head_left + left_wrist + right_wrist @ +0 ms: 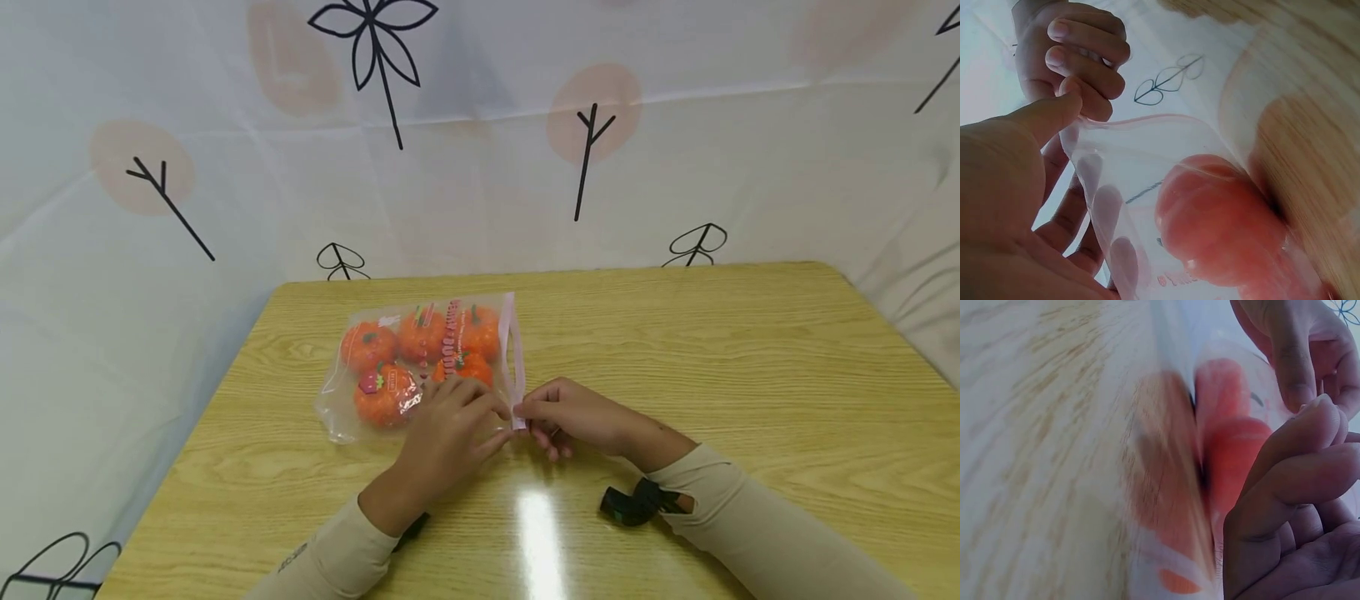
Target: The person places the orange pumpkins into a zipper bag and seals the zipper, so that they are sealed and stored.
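Observation:
A clear plastic zip bag lies on the table with several small orange pumpkins inside. Pink print and a pink zip strip mark it, the strip running along its right side. My left hand reaches over the bag's near right part, its thumb and fingers holding the film by the strip's near corner. In the left wrist view, its fingers show behind the film. My right hand pinches the near end of the strip between thumb and index finger, close to the left fingertips.
The wooden table extends on both sides of the bag. A white cloth with black plant drawings hangs behind it. A black wrist device sits under the right forearm.

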The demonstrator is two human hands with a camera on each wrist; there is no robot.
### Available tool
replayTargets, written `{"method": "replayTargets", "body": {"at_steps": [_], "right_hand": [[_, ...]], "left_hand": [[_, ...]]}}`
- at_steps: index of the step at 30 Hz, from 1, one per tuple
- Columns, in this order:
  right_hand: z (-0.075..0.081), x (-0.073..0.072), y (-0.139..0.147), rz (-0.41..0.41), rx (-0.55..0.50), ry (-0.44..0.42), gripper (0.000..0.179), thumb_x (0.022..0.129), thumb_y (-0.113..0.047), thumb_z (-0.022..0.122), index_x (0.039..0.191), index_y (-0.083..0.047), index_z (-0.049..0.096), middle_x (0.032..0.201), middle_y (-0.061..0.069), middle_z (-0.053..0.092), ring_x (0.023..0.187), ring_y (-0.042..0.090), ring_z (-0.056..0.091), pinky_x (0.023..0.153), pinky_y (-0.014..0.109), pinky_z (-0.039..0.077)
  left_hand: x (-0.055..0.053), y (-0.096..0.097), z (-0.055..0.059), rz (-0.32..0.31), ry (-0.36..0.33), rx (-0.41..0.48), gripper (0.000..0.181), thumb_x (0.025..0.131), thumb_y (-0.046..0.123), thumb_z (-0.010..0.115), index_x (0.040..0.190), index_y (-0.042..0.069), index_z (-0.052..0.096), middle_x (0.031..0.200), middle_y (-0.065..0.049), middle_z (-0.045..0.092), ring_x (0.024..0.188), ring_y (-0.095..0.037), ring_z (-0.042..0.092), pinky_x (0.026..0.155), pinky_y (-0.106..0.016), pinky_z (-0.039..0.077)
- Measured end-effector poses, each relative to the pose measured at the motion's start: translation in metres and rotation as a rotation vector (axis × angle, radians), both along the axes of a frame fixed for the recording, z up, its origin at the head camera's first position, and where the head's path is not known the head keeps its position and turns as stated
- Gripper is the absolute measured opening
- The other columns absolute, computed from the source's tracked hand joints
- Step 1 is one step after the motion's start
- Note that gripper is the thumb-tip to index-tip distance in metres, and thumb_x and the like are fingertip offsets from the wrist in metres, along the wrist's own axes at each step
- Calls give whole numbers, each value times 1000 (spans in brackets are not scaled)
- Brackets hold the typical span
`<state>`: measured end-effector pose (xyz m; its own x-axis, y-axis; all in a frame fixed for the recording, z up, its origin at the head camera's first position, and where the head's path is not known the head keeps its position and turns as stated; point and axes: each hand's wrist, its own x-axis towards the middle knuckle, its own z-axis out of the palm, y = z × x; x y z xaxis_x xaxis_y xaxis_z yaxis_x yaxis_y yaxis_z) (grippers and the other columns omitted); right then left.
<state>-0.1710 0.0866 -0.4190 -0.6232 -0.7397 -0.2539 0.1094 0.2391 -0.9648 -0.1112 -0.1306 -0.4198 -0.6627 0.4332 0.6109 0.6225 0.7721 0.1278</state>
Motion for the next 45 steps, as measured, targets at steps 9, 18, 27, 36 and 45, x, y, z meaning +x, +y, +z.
{"method": "replayTargets", "body": {"at_steps": [9,18,27,36,45], "right_hand": [[-1,-1,-1,13,-31,-28,44,103,-32,52,94,10,61,62,-4,55,49,8,54,45,21,40],[0,0,-2,10,-53,-65,36,103,-29,51,90,2,63,60,-6,53,48,7,53,45,21,38],[-1,-1,-2,0,-61,-80,36,104,-30,51,87,-1,63,58,-7,53,48,7,52,44,21,38],[-1,0,-2,-11,-88,-90,33,103,-28,51,89,-1,65,57,-7,53,47,7,51,44,20,37],[-2,0,-3,-9,-109,-87,33,103,-27,51,89,-1,65,57,-7,53,46,6,51,44,20,37]], "left_hand": [[0,0,1,-7,41,14,19,75,32,88,84,26,72,92,6,69,91,-16,61,100,-64,44],[1,1,2,-4,53,15,12,78,29,85,84,25,75,89,7,71,90,-14,61,100,-64,42],[1,1,4,-19,65,29,7,81,27,83,84,24,78,88,8,72,85,-13,59,95,-54,45],[0,0,3,-33,86,-4,8,80,24,84,83,24,76,89,10,73,85,-12,60,79,-34,40],[1,0,5,-42,79,-7,9,81,23,84,83,24,75,90,10,73,87,-12,61,79,-33,40]]}}
